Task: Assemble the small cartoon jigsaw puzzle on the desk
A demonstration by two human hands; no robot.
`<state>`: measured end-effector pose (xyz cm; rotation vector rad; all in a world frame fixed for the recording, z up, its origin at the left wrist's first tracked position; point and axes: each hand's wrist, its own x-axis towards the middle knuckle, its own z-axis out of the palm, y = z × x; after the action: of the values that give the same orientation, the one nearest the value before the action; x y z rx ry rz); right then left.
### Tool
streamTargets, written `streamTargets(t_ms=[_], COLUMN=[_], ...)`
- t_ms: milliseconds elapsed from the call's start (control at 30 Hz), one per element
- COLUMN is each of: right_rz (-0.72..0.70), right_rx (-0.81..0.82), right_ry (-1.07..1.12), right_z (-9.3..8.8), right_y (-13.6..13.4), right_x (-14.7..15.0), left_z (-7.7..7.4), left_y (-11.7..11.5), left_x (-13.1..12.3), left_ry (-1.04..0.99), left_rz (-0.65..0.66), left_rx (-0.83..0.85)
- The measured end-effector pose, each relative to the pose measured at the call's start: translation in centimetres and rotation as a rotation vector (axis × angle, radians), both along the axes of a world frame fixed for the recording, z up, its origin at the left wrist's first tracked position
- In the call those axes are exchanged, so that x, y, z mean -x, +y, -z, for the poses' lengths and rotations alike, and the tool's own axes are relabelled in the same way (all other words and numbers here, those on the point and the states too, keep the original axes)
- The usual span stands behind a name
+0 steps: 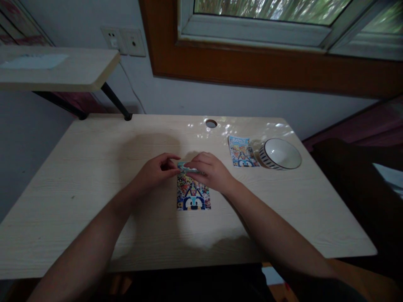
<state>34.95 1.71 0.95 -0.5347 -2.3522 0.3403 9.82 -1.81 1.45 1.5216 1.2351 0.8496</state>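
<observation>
A colourful cartoon picture (193, 197) lies flat in front of me, with a blue dog face along its near edge. My left hand (158, 168) is beside its far left corner, thumb and forefinger apart and curved, with nothing plainly between them. Over the far part of the picture is my right hand (209, 170), its fingers pinched on a small, flat, light greenish piece (192, 170). Its fingers cover part of that piece and the picture's far right corner. A similar printed sheet (241, 152) with lettering across its top lies farther back to the right.
Right of the sheet stands a white bowl (281, 154) with a dark rim and striped side. The pale wooden desk (151, 243) has a round cable hole (210, 123) at the back. At left, a raised shelf (85, 69) stands on dark legs. A window (267, 25) is behind.
</observation>
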Motion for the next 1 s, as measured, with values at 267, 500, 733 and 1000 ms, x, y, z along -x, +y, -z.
streamTargets(t_ms=[267, 500, 733, 1000], right_rz=[-0.037, 0.03, 0.091, 0.11], right_rx=[-0.058, 0.016, 0.084, 0.115], right_ry=[0.02, -0.034, -0.12, -0.157], right_z=[0.1, 0.6, 1.1, 1.2], right_y=[-0.1, 0.9, 1.6, 1.8], right_x=[-0.1, -1.5, -2.3, -2.3], left_z=[-0.1, 0.6, 1.1, 1.4], left_y=[-0.1, -0.2, -0.1, 0.0], left_x=[-0.8, -0.6, -0.4, -0.4], left_ry=[-0.049, 0.332, 0.586, 0.615], left_rz=[-0.012, -0.015, 0.231, 0.299], left_rx=[0.041, -0.368, -0.758, -0.796])
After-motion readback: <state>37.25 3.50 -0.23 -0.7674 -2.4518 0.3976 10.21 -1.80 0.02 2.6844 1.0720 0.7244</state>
